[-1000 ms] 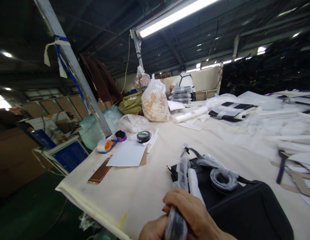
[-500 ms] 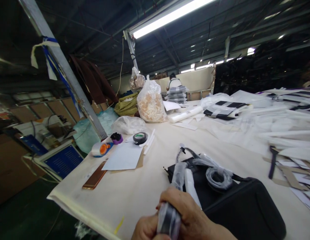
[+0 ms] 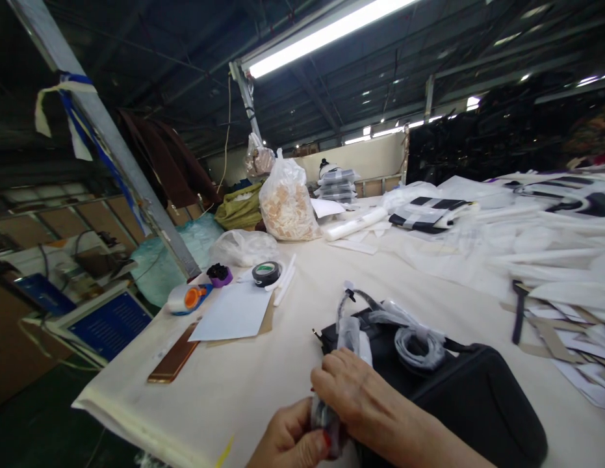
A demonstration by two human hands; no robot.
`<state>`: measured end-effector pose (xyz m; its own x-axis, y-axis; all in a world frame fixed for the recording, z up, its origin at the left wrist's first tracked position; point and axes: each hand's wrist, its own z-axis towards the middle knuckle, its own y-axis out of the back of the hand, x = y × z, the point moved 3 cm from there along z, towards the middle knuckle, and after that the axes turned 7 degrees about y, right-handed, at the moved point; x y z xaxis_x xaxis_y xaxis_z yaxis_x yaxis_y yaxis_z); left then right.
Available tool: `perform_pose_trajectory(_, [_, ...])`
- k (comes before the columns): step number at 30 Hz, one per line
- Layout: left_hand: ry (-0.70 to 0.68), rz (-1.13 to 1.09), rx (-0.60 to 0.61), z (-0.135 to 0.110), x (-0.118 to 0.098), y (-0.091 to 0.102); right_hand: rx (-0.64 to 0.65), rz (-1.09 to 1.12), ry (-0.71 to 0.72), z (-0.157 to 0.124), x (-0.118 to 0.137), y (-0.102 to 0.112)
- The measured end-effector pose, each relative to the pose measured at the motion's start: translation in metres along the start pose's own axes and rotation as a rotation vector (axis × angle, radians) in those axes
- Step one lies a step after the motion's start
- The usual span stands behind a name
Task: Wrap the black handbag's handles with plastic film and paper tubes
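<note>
A dark strap wrapped in clear plastic [image 3: 325, 416] is between my two hands at the bottom of the view. My left hand [image 3: 287, 435] grips its lower end, thumb pressed on the front. Fingers curled, my right hand [image 3: 358, 396] closes over the upper part and hides some of it. Just right of the hands a black bag [image 3: 482, 403] lies on the table. On the bag rests a coiled strap in plastic wrap [image 3: 419, 348], and a wrapped handle [image 3: 349, 331] rises near my right hand's fingers.
Left on the table [image 3: 224, 390] lie a brown bar [image 3: 173, 356], white sheet [image 3: 234, 312], black tape roll [image 3: 266, 274] and tape dispenser [image 3: 188, 299]. A filled clear bag [image 3: 287, 201] stands behind. Plastic sheeting [image 3: 477, 247] and paper scraps [image 3: 570, 338] cover the right side.
My right hand has shifted upward and turned, now covering more of the strap's top. My left hand still grips the strap lower down. The whole view has turned slightly right.
</note>
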<state>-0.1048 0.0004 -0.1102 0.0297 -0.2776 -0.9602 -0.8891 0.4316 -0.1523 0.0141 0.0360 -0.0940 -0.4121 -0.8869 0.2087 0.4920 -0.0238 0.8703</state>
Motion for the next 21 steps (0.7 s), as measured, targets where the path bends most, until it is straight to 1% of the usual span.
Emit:
perform_pose_trajectory(1, [0.049,-0.018,0.002,0.002,0.002,0.0,0.016,-0.091,0.065,0.001,0.001,0.0])
perform_pose_trajectory(2, [0.076,-0.039,-0.01,0.004,0.004,0.001,0.023,-0.132,0.116,0.003,0.001,0.002])
perform_pose_trajectory(3, [0.071,-0.053,-0.036,0.005,0.005,0.001,0.017,-0.124,0.141,0.004,0.0,0.004])
perform_pose_trajectory(4, [0.038,-0.05,-0.069,0.006,0.006,0.002,-0.003,-0.078,0.135,0.006,-0.002,0.006])
perform_pose_trajectory(6, [-0.058,-0.002,-0.136,0.007,0.006,0.003,-0.069,0.061,0.054,0.008,-0.01,0.012])
perform_pose_trajectory(8, [-0.111,0.049,-0.186,0.009,0.006,0.005,-0.114,0.16,-0.084,0.007,-0.018,0.014])
perform_pose_trajectory(9, [-0.114,0.072,-0.191,0.011,0.005,0.006,-0.102,0.172,-0.146,0.006,-0.02,0.013])
perform_pose_trajectory(10, [-0.097,0.091,-0.173,0.014,0.005,0.006,-0.064,0.159,-0.172,0.005,-0.02,0.011])
perform_pose_trajectory(11, [-0.066,0.104,-0.137,0.017,0.005,0.006,-0.018,0.118,-0.159,0.004,-0.019,0.009])
perform_pose_trajectory(13, [0.0,0.097,-0.076,0.023,0.005,0.004,0.047,-0.008,-0.059,0.004,-0.014,0.007])
perform_pose_trajectory(15, [0.031,0.046,-0.086,0.027,0.007,0.004,0.081,-0.068,0.022,0.005,-0.013,0.006])
perform_pose_trajectory(16, [0.023,0.011,-0.113,0.029,0.009,0.004,0.09,-0.045,0.022,0.007,-0.015,0.007])
perform_pose_trajectory(19, [-0.069,-0.064,-0.179,0.033,0.015,0.004,0.088,0.107,-0.091,0.01,-0.027,0.008])
perform_pose_trajectory(21, [-0.117,-0.076,-0.196,0.037,0.018,0.005,0.076,0.135,-0.172,0.011,-0.034,0.008])
